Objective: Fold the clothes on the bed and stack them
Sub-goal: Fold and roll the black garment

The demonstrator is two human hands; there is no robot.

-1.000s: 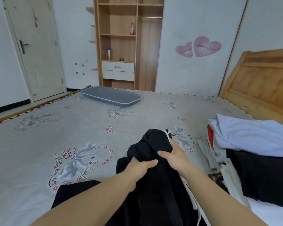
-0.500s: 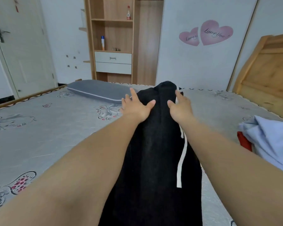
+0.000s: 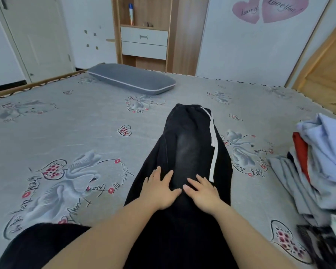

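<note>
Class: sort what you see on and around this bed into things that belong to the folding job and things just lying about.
Belongs to the job:
black trousers
left hand
right hand
heap of unfolded clothes
bed

Just lying about:
grey pillow
spray bottle
heart stickers

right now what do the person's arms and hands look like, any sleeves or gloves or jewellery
Both forearms are bare up to the bottom edge of the picture, with no sleeve or cuff in view. The left hand and the right hand wear no gloves, and no ring, watch or bracelet shows on the fingers or wrists. The visible fingernails look short and unpainted, though the picture is slightly soft.
</note>
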